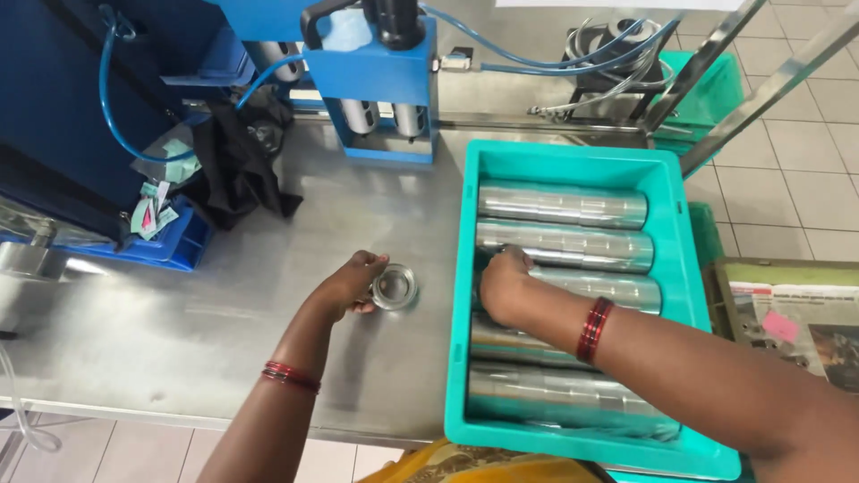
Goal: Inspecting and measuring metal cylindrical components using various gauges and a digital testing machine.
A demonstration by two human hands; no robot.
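Steel ring (395,286), short and shiny, stands open end up on the worktop (224,331), with the left hand (352,283) curled against its near side, fingers and thumb closed around its rim. The right hand (504,284) is well apart from the left, reaching down into the teal tray (573,161) just to the right of the ring. Its fingers are bent over the end of one of the steel cylinders (562,204) lying side by side in the tray; whether they truly grip it I cannot tell, as the fingertips are hidden. Red bangles sit on both wrists. Beyond the left hand, farther up the worktop, stands a blue press (380,72) with blue hoses, and a black cloth (237,165) lies to the left of it. Past the right forearm, outside the tray, lies a newspaper (796,313).
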